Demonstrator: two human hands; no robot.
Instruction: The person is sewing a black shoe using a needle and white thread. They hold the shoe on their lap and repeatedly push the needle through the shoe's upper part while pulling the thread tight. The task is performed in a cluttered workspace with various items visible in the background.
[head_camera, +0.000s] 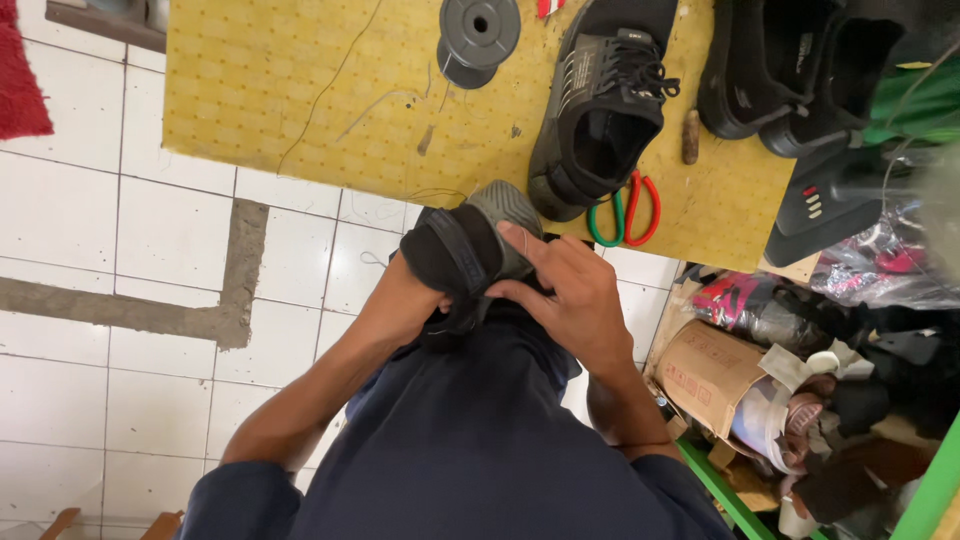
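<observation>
A black shoe with a grey ribbed sole (470, 240) rests on my lap, heel end towards the yellow board. My right hand (570, 295) lies on top of it, fingers pressing its upper near the sole edge. My left hand (415, 295) is pushed inside or under the shoe, so only the wrist shows. A second black shoe with laces (605, 100) lies on the yellow perforated board (290, 90). Scissors with one red and one green handle (625, 212) lie beside that shoe.
A grey thread spool (478, 30) and loose thread sit on the board. More black shoes (790, 65) lie at the upper right. A cardboard box (710, 370) and a pile of shoes and bags fill the right side. White tiled floor (150, 300) spreads to the left.
</observation>
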